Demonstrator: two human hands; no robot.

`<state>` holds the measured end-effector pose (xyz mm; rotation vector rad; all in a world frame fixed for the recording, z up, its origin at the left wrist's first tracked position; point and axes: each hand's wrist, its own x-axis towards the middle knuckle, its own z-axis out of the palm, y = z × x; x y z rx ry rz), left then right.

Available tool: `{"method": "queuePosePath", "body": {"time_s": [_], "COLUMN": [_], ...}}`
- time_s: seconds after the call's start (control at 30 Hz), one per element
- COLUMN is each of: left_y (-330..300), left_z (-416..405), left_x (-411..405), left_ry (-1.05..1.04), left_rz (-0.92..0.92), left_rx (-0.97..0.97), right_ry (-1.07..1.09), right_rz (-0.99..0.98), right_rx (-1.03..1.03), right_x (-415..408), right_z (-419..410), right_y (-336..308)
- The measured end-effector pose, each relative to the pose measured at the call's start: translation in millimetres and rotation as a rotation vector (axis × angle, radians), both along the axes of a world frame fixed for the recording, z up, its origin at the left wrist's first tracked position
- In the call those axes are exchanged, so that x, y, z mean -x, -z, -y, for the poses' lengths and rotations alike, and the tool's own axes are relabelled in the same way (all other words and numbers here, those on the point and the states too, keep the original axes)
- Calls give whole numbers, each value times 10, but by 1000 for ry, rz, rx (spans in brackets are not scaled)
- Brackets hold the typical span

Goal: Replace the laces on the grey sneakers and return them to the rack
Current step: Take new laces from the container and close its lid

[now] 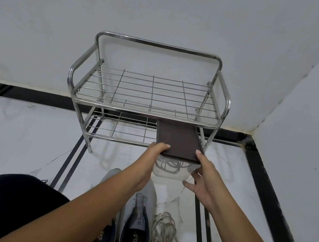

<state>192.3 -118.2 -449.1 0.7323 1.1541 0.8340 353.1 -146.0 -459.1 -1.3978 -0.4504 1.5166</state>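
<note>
A clear plastic box (168, 170) with a brown lid (178, 139) and dark laces inside sticks out of the lower shelf of the steel rack (145, 111). My left hand (156, 150) grips the lid's near left corner. My right hand (206, 177) holds the box's right side, thumb on the lid edge. Two grey sneakers (138, 218) without laces lie on the floor under my forearms; the left one is mostly hidden. A loose pile of off-white laces (163, 232) lies just right of them.
The rack stands against a white wall, close to a corner at the right. Its top shelf (152, 91) holds nothing. The floor is white tile with black stripes (263, 184). My knee in dark cloth (8, 202) fills the lower left.
</note>
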Motion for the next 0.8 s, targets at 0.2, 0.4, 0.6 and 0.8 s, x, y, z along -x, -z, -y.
{"method": "queuePosePath", "body": {"time_s": [0.2, 0.4, 0.6, 0.8], "left_y": [188, 356, 462, 528], "left_z": [-388, -671, -888, -1031], "left_x": [-126, -359, -541, -629], "left_ry": [-60, -180, -249, -271], "left_rz": [-132, -81, 22, 32], "left_rx": [-64, -36, -109, -93], "right_ry": [130, 216, 269, 317], "right_rz": [110, 172, 142, 101], "right_rx": [-79, -107, -157, -159], "right_x": [-61, -199, -238, -266], "right_z": [-423, -785, -961, -1127], "right_y": [119, 247, 396, 505]}}
